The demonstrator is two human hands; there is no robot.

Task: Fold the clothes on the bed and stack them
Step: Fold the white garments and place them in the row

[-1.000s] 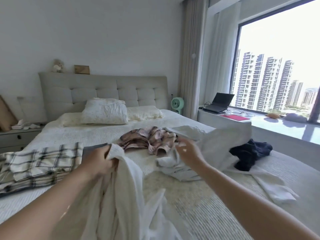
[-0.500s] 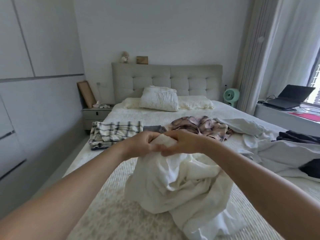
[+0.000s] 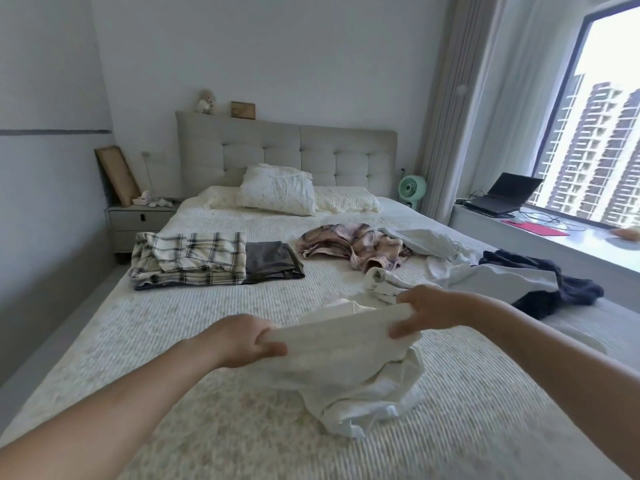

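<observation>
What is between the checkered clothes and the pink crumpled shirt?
A folded dark grey garment lies between the plaid stack and the pink shirt, in the head view.

The bed [image 3: 180, 327] is covered in a matt, ribbed cream bedspread, rough-looking with a faint speckle. The white garment [image 3: 349, 362] pulled between the left hand [image 3: 242, 339] and right hand [image 3: 427, 311] is thin, soft cotton-like cloth, creased and dull. Far left lies a plaid woven garment [image 3: 188, 256], slightly fuzzy, beside a smoother dark grey folded cloth [image 3: 272, 261]. The pink checked piece [image 3: 349, 245] looks like brushed flannel. The headboard [image 3: 287, 152] is tufted grey fabric, matt. On it stands a small wooden block [image 3: 243, 110]. The green fan [image 3: 411, 190] is smooth plastic with a slight sheen.
</observation>
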